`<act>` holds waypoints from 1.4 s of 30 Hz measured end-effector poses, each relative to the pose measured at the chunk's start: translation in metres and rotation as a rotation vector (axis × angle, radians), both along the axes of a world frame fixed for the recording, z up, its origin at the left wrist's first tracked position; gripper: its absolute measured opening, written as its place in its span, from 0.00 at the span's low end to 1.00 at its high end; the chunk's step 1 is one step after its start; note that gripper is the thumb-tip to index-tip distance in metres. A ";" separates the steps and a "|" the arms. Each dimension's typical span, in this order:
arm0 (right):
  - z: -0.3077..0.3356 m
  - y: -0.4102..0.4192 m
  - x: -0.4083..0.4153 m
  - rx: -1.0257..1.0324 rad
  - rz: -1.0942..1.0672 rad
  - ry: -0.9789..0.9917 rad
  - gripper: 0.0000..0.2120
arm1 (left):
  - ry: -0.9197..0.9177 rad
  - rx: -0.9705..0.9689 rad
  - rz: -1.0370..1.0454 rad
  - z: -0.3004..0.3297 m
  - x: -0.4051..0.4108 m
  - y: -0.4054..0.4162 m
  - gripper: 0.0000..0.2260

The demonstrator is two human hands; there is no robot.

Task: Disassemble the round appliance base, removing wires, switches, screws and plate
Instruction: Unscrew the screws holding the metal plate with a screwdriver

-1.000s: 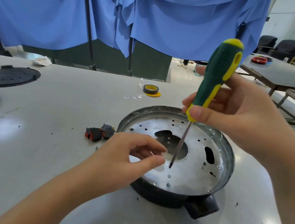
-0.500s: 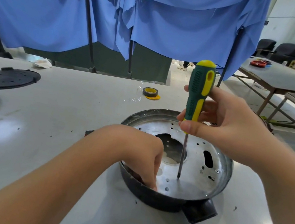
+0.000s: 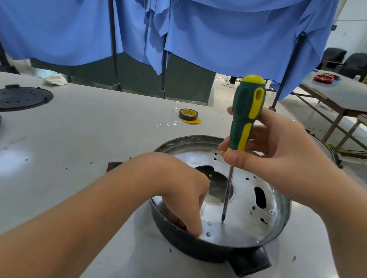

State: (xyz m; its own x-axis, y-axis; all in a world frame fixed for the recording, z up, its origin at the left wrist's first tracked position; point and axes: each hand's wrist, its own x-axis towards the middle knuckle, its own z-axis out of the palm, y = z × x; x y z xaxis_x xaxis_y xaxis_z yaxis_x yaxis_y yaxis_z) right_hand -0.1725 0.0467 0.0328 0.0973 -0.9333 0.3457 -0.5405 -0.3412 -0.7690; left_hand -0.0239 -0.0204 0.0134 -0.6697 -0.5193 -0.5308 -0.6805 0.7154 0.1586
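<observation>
Your right hand has its thumb and fingers curled round the lower handle of the green and yellow screwdriver, holding it close to upright with the long axis running straight down into the round appliance base. That base sits on the grey table directly in front of you, its dark handle stub towards you, and the silver plate lies inside it with a large central opening and many small holes. The tip meets the plate on the near side of the big opening, just right of your left hand. Whether a screw sits under the tip I cannot tell; the spot is too small and glary. One screw head does seem to show near the right rim, well apart from the tip.

Your left hand reaches down inside the near left part of the base, fingers bent with the tips pressing on the plate beside the rim. It looks to be steadying the base and grips nothing that I can see.

The coming move turns on keeping the shaft vertical over whatever fastener lies at the tip: your right hand is above it and your left is the nearer one at plate level, so keep those fingertips clear of the blade as you turn. A slip would run towards them

Off to the left lie two black perforated discs, and a roll of tape sits beyond the base
</observation>
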 end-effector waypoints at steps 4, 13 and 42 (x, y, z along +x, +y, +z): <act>0.000 -0.001 -0.001 0.001 -0.001 0.010 0.23 | 0.033 0.009 0.018 0.002 0.002 0.001 0.09; -0.001 -0.002 -0.002 -0.005 0.002 0.007 0.23 | 0.267 0.190 0.116 0.015 0.032 -0.011 0.04; -0.003 -0.003 -0.002 -0.018 -0.004 0.041 0.23 | 0.170 0.055 0.031 0.022 0.001 0.004 0.03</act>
State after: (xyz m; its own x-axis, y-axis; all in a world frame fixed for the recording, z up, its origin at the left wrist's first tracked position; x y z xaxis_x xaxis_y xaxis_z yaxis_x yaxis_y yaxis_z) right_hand -0.1745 0.0438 0.0301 0.1081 -0.9275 0.3580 -0.5727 -0.3524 -0.7401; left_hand -0.0227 -0.0160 0.0353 -0.7362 -0.5147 -0.4395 -0.6623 0.6817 0.3110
